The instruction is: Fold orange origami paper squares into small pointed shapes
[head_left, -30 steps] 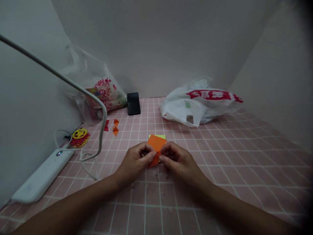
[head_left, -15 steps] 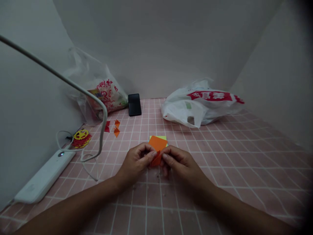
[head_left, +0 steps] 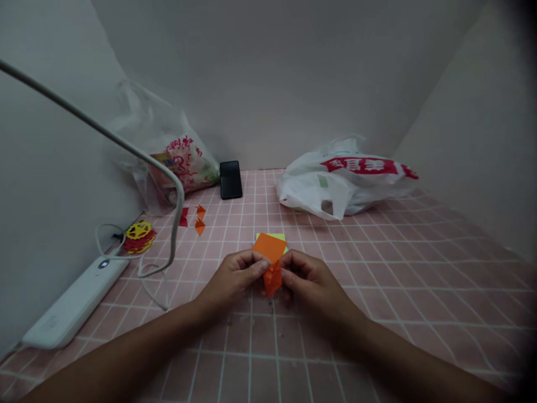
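Between my two hands is a small folded orange paper (head_left: 273, 278), with creased flaps showing. My left hand (head_left: 240, 275) pinches its left side between thumb and fingers. On the right side, my right hand (head_left: 309, 278) closes on the same folded paper. Just behind it lies a flat orange sheet (head_left: 268, 245), on top of a yellow sheet (head_left: 277, 237) whose edge peeks out. Fingertips and part of the folded piece hide one another.
Folded orange pieces (head_left: 200, 225) and a red one (head_left: 183, 217) lie to the left. A phone (head_left: 231, 180), a clear bag (head_left: 188, 162) and a white bag (head_left: 348, 182) stand at the back. A cable (head_left: 104, 131) crosses above a white power strip (head_left: 78, 302) and yellow-red cutouts (head_left: 139, 236).
The folded orange paper has turned and now shows more of its creased flaps below the fingers. Both hands stay in nearly the same place.
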A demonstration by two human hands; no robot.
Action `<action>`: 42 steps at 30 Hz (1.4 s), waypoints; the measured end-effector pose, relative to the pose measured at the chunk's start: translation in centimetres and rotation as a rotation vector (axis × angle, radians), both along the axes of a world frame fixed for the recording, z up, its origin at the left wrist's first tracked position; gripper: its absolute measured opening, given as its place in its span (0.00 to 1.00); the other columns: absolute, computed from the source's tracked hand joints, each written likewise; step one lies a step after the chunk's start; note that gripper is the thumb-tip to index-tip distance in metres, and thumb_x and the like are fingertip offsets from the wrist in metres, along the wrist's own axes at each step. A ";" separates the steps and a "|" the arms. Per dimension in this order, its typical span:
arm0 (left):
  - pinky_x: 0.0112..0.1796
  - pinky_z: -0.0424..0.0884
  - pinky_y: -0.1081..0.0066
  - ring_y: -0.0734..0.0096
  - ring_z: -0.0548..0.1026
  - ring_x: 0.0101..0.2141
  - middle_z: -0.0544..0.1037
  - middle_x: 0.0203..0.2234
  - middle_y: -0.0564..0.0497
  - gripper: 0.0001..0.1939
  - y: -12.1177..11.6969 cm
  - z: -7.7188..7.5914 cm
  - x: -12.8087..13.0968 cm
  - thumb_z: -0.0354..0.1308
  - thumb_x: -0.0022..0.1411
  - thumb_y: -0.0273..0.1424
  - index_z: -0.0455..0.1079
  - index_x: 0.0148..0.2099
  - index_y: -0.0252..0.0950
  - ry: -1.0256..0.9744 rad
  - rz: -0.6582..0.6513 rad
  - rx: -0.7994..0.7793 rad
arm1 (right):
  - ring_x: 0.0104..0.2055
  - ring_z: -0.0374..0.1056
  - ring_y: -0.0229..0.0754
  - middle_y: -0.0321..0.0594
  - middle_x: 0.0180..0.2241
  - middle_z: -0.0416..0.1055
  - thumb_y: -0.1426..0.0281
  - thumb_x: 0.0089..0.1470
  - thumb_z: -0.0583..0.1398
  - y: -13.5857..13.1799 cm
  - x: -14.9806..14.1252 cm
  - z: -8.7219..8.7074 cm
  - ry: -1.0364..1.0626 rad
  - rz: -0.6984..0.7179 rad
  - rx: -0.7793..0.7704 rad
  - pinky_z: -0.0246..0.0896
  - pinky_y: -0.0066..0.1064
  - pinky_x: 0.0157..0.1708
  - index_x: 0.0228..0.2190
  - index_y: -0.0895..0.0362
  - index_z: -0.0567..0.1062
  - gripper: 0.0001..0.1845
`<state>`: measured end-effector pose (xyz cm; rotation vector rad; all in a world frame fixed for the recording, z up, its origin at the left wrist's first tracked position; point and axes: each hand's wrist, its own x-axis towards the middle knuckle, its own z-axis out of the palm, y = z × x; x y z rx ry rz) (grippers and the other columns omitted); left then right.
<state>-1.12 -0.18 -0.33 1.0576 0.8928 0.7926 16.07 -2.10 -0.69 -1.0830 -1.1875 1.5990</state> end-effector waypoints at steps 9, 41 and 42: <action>0.27 0.66 0.73 0.76 0.72 0.22 0.75 0.22 0.54 0.16 0.2 -0.3 -0.1 0.68 0.54 0.41 0.70 0.31 0.33 0.026 -0.010 -0.012 | 0.18 0.59 0.33 0.29 0.18 0.64 0.64 0.50 0.63 0.0 0.1 -0.3 -0.041 -0.004 0.001 0.54 0.26 0.19 0.24 0.55 0.66 0.12; 0.29 0.62 0.73 0.76 0.68 0.24 0.71 0.23 0.55 0.14 -0.1 0.1 0.3 0.64 0.54 0.39 0.69 0.31 0.34 0.109 0.018 0.078 | 0.19 0.60 0.34 0.31 0.19 0.66 0.65 0.50 0.61 -0.1 -0.1 -0.2 -0.090 0.013 0.020 0.53 0.27 0.20 0.25 0.55 0.65 0.10; 0.29 0.62 0.73 0.76 0.67 0.24 0.71 0.23 0.55 0.14 -0.1 0.1 0.2 0.65 0.54 0.39 0.69 0.31 0.34 0.103 0.021 0.070 | 0.19 0.60 0.34 0.31 0.19 0.66 0.65 0.51 0.61 -0.1 -0.1 -0.2 -0.099 0.011 0.024 0.54 0.27 0.20 0.25 0.55 0.66 0.10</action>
